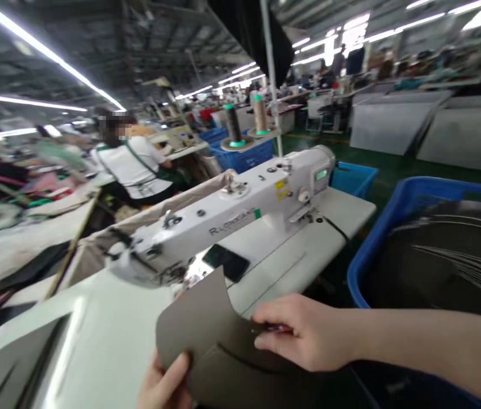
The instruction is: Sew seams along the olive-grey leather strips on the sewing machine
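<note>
My left hand [167,382] is closed on a grey-brown fabric panel [206,324], its thumb on the upper face. The panel is tilted up in front of the sewing machine [231,216] and has a dark slit-like line across it. At the panel's right edge, my right hand [297,332] is closed around a small reddish tool [278,328]. Most of this tool is hidden by the fingers, so its kind is unclear. A dark phone [226,262] lies on the machine table behind the panel.
Similar panels [14,363] lie at the table's left. A blue basket [355,272] on the right holds a stack of dark pieces. Two thread cones [234,126] [260,116] stand behind the machine. A person in a white top [138,167] is at the back left.
</note>
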The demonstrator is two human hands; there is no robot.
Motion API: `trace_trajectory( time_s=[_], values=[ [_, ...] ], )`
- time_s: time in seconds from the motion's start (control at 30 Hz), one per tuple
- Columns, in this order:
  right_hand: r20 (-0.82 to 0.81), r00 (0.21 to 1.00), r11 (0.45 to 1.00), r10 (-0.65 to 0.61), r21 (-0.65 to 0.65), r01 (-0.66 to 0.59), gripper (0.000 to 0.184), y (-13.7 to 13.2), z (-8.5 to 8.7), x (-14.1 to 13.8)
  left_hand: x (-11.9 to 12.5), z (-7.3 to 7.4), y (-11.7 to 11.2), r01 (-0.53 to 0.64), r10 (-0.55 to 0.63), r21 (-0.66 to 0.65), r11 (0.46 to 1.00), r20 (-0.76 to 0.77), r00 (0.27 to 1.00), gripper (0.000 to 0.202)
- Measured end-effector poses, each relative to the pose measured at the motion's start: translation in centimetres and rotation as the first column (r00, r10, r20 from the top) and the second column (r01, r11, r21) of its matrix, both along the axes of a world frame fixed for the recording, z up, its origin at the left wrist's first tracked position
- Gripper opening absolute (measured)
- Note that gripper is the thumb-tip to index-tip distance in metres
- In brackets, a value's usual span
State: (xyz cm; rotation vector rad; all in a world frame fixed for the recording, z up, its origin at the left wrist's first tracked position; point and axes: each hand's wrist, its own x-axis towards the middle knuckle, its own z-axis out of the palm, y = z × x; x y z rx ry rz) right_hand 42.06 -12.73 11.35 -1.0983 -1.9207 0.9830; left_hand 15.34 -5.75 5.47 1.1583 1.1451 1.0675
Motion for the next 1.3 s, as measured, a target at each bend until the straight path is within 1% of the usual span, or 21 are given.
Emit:
trace_trajectory(
  time_s=[0.07, 0.13, 0.2, 0.23, 0.27, 0.3, 0.33, 0.37, 0.4, 0.43, 0.47, 0.53, 0.6, 0.63, 0.7, 0.8, 0.97, 1.03, 1.17, 1.2, 1.3],
  values=[
    [-0.005, 1.0, 0.994, 0.023, -0.111, -0.024, 0.026, 1.7, -1.8, -3.3, -3.1, 1.2, 0.3, -0.123, 0.123, 0.028, 0.992, 0.006, 0.992, 0.087],
    [0.046, 0.993, 0.985, 0.111, -0.138, -0.104, 0.027, 3.3, -3.7, -6.4, -6.5, 1.0, 1.1, -0.174, 0.177, 0.047, 0.984, -0.05, 0.983, 0.09],
    [0.164, 0.97, 0.982, 0.182, -0.083, -0.17, 0.027, 4.9, -5.6, -9.1, -9.9, -0.4, 2.2, -0.191, 0.206, 0.086, 0.978, -0.231, 0.951, 0.092],
    [0.247, 0.953, 0.984, 0.178, -0.032, -0.176, 0.027, 5.8, -6.6, -10.3, -11.5, -1.4, 2.7, -0.202, 0.25, 0.162, 0.966, -0.372, 0.894, 0.091],
    [0.327, 0.933, 0.986, 0.149, 0.021, -0.165, 0.026, 6.7, -7.5, -11.3, -12.8, -2.5, 3.1, -0.184, 0.312, 0.283, 0.941, -0.52, 0.795, 0.088],
    [0.397, 0.911, 0.987, 0.109, 0.068, -0.148, 0.026, 7.7, -8.4, -12.3, -13.9, -3.6, 3.4, -0.095, 0.339, 0.382, 0.919, -0.643, 0.687, 0.077],
    [0.45, 0.89, 0.986, 0.073, 0.101, -0.132, 0.028, 8.6, -9.2, -13.1, -14.8, -4.5, 3.7, 0.047, 0.312, 0.421, 0.906, -0.738, 0.598, 0.063],
    [0.484, 0.873, 0.985, 0.051, 0.117, -0.123, 0.032, 9.6, -9.9, -13.8, -15.4, -5.2, 3.8, 0.208, 0.248, 0.406, 0.89, -0.813, 0.527, 0.053],
    [0.509, 0.86, 0.985, 0.037, 0.127, -0.117, 0.039, 10.6, -10.5, -14.6, -15.8, -5.7, 3.8, 0.356, 0.154, 0.348, 0.867, -0.867, 0.474, 0.051],
    [0.539, 0.842, 0.984, 0.016, 0.142, -0.11, 0.046, 11.6, -11.0, -15.2, -15.9, -5.9, 3.8, 0.472, 0.059, 0.278, 0.837, -0.902, 0.427, 0.052],
    [0.582, 0.813, 0.981, -0.015, 0.166, -0.101, 0.052, 12.6, -11.3, -15.9, -15.9, -5.9, 3.6, 0.55, -0.011, 0.218, 0.806, -0.924, 0.382, 0.053],
    [0.667, 0.74, 0.972, -0.085, 0.218, -0.085, 0.057, 14.4, -11.6, -17.0, -15.6, -5.4, 3.3, 0.617, -0.04, 0.165, 0.77, -0.952, 0.304, 0.053],
    [0.717, 0.685, 0.965, -0.13, 0.25, -0.079, 0.057, 15.7, -11.6, -17.6, -15.1, -5.0, 2.9, 0.634, -0.005, 0.157, 0.757, -0.969, 0.245, 0.062],
    [0.724, 0.677, 0.964, -0.133, 0.253, -0.081, 0.056, 16.1, -11.5, -17.6, -14.9, -4.9, 2.7, 0.635, 0.015, 0.16, 0.756, -0.974, 0.227, 0.065],
    [0.73, 0.672, 0.963, -0.127, 0.254, -0.094, 0.052, 16.4, -11.3, -17.1, -14.5, -4.9, 2.7, 0.621, 0.048, 0.175, 0.764, -0.975, 0.216, 0.067],
    [0.735, 0.665, 0.959, -0.133, 0.266, -0.102, 0.047, 15.9, -11.5, -15.3, -13.7, -5.4, 3.5, 0.608, 0.072, 0.202, 0.768, -0.97, 0.231, 0.066],
    [0.705, 0.687, 0.941, -0.177, 0.325, -0.091, 0.05, 14.8, -13.0, -13.0, -11.4, -6.2, 6.1, 0.594, 0.096, 0.249, 0.765, -0.956, 0.276, 0.062],
    [0.68, 0.701, 0.933, -0.213, 0.355, -0.061, 0.05, 14.6, -13.6, -12.8, -10.6, -6.2, 7.1, 0.601, 0.086, 0.254, 0.758, -0.952, 0.294, 0.062],
    [0.641, 0.72, 0.92, -0.266, 0.391, -0.008, 0.049, 14.6, -13.9, -12.8, -9.7, -5.9, 8.3, 0.675, 0.018, 0.245, 0.696, -0.946, 0.324, 0.062],
    [0.641, 0.72, 0.921, -0.266, 0.39, -0.007, 0.048, 14.7, -13.9, -12.9, -9.6, -5.9, 8.4, 0.679, 0.012, 0.243, 0.693, -0.945, 0.326, 0.062],
    [0.666, 0.701, 0.93, -0.255, 0.368, -0.011, 0.049, 14.8, -13.7, -13.1, -9.4, -5.9, 8.5, 0.662, 0.017, 0.231, 0.713, -0.949, 0.314, 0.061]
  ],
)
